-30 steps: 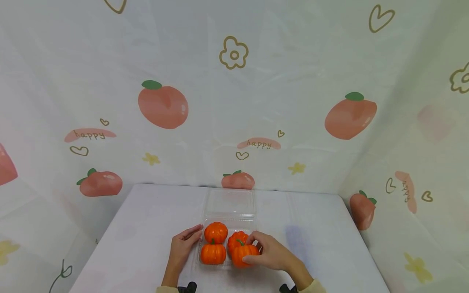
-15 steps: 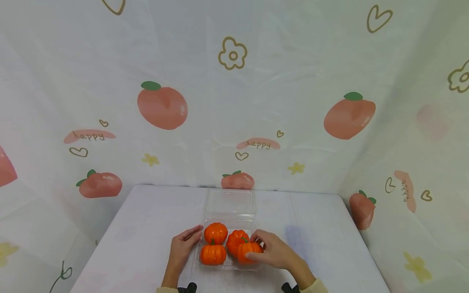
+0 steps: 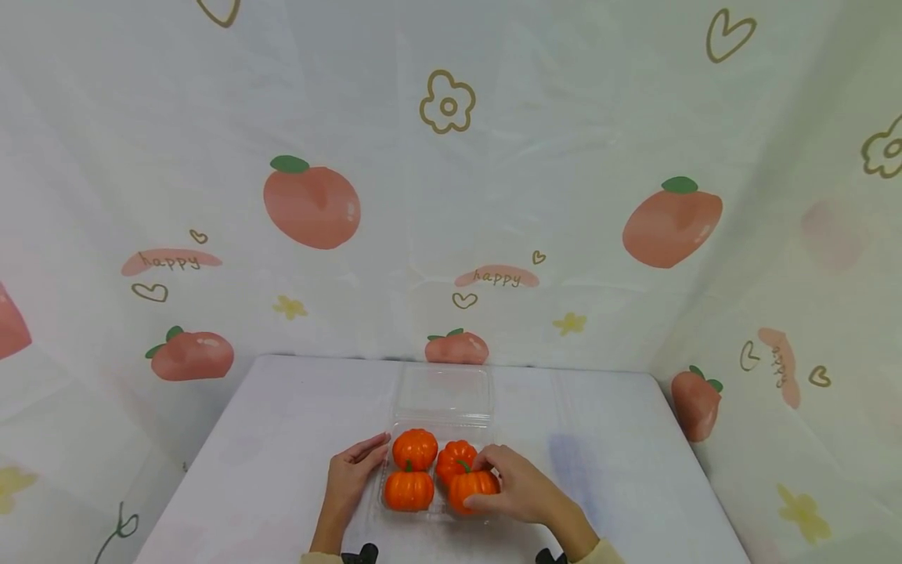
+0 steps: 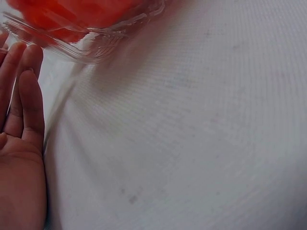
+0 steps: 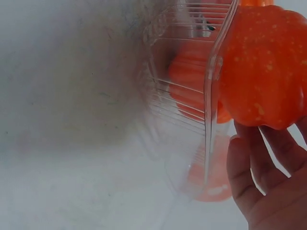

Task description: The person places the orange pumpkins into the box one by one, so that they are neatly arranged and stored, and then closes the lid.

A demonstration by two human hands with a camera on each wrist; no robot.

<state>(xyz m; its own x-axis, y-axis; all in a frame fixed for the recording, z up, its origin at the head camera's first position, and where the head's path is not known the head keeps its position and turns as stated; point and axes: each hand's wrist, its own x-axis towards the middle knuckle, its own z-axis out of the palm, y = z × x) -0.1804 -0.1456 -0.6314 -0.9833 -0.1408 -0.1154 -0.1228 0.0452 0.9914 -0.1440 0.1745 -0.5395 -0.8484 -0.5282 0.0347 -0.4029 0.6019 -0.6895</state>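
Observation:
A small orange pumpkin (image 3: 467, 492) is between the thumb and fingers of my right hand (image 3: 520, 484), at the front right of a clear plastic clamshell box (image 3: 438, 515). In the right wrist view the gripped pumpkin (image 5: 264, 67) sits above the box rim (image 5: 209, 105). Behind it another pumpkin (image 3: 454, 460) lies in the box. Two more, a rear pumpkin (image 3: 414, 448) and a front pumpkin (image 3: 409, 492), fill the left side. My left hand (image 3: 352, 468) rests along the box's left side, its fingers (image 4: 32, 100) nearly straight.
The box's clear lid (image 3: 445, 392) lies folded back toward the rear of the table. A white cloth covers the table (image 3: 303, 407). A printed curtain (image 3: 395, 196) hangs behind and on both sides.
My right hand moved the pumpkin slightly right, then back left and toward the front of the box. The left hand has stayed in place.

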